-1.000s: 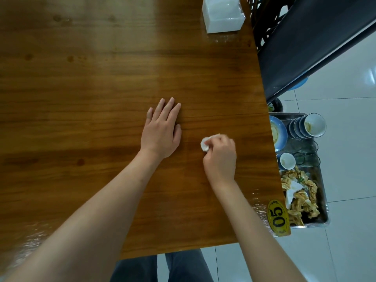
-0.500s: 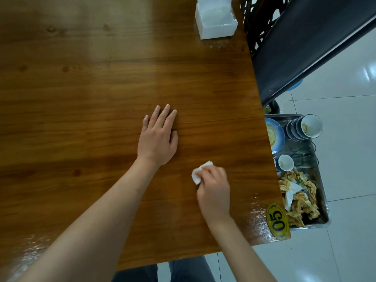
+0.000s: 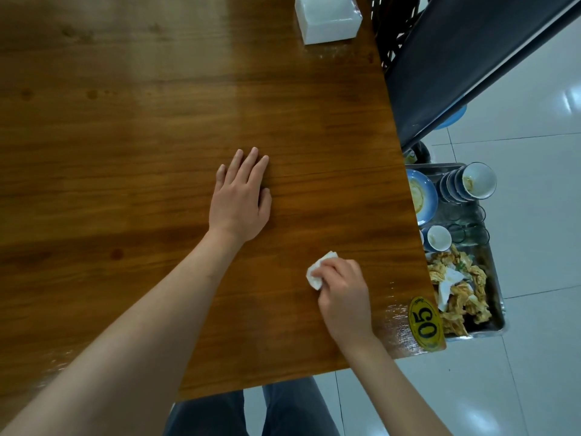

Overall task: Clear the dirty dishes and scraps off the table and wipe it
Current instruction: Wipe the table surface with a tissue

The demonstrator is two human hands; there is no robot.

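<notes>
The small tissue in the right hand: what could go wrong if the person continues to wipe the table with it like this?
1. The tissue is small against the table, so it may smear rather than clean.
2. The right hand works near the wet, shiny corner by the number tag; a wide stroke could knock the tag.
3. The tray of scraps sits beside the edge; wiping past it could bump it.

Two hands are seen: the left hand [image 3: 239, 201] and the right hand [image 3: 344, 292]. One tissue [image 3: 317, 272], one napkin box [image 3: 327, 17], one number tag [image 3: 426, 322], one tray [image 3: 496, 309], one plate [image 3: 423, 196] and one lone cup [image 3: 438, 237] are counted on or beside the one worktop [image 3: 157, 121].
</notes>
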